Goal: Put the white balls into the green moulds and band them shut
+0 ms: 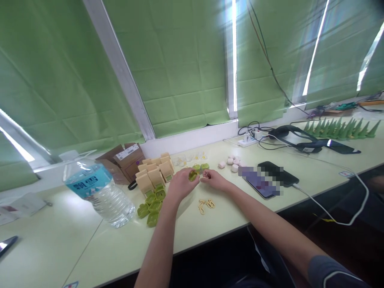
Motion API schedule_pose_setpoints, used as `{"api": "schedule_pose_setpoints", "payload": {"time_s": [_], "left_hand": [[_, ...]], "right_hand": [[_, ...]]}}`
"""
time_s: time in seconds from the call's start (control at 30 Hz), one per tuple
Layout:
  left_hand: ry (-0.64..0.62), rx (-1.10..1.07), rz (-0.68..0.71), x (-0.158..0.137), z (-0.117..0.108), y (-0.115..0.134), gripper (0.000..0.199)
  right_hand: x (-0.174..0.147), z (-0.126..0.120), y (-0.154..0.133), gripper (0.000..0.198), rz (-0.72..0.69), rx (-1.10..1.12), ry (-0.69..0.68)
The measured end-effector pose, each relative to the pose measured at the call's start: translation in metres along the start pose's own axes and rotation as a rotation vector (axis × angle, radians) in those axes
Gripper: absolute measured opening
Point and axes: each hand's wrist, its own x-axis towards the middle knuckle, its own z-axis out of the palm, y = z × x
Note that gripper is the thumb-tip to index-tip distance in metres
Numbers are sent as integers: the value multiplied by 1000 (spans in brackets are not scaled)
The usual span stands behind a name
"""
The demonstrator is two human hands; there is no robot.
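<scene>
My left hand is closed around a small green flower-shaped cup, its opening turned toward me. Close beside it, my right hand has its fingertips pinched together at the cup's edge; what they hold, if anything, is too small to name. Several more green cups sit to the left of my left forearm. Just behind my hands lie a few green pieces. Pale yellow loops rest on the table in front of my hands, and pinkish-white round pieces lie to the right.
Beige block-like pieces stand before an open cardboard box. A large water bottle is at left. Clear pieces lie behind. At right are phones, a white cable, a headset and green cones.
</scene>
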Motion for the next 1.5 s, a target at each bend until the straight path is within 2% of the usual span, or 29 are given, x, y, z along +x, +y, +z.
{"api": "schedule_pose_setpoints", "payload": {"time_s": [0.1,0.17,0.23,0.33,0.47,0.6,0.7,1.0,1.23,1.5], "left_hand": [[229,-192,-41,12,30,-4,28],[324,-348,-123,15,50,-14,32],[311,-481,-229,13,67,-26,36],[228,-616,-326,7,80,-40,39],[180,-691,-318,5,85,-46,44],[172,-544,-167,6,90,-48,45],[175,-463,-99,7,95,-53,48],[144,-458,-53,8,100,-63,45],[137,-431,-4,8,99,-60,45],[153,-473,-12,7,96,-52,48]], "right_hand": [[4,1,6,26,58,62,85],[6,1,9,26,108,112,119],[8,1,12,27,135,142,151],[8,0,11,28,96,134,213],[7,0,6,30,-8,127,247],[6,1,4,30,-75,147,209],[5,0,3,29,-103,73,165],[-1,0,-5,27,-123,-64,62],[0,-1,-3,26,-85,-70,88],[1,-2,-4,22,-59,-132,130]]}}
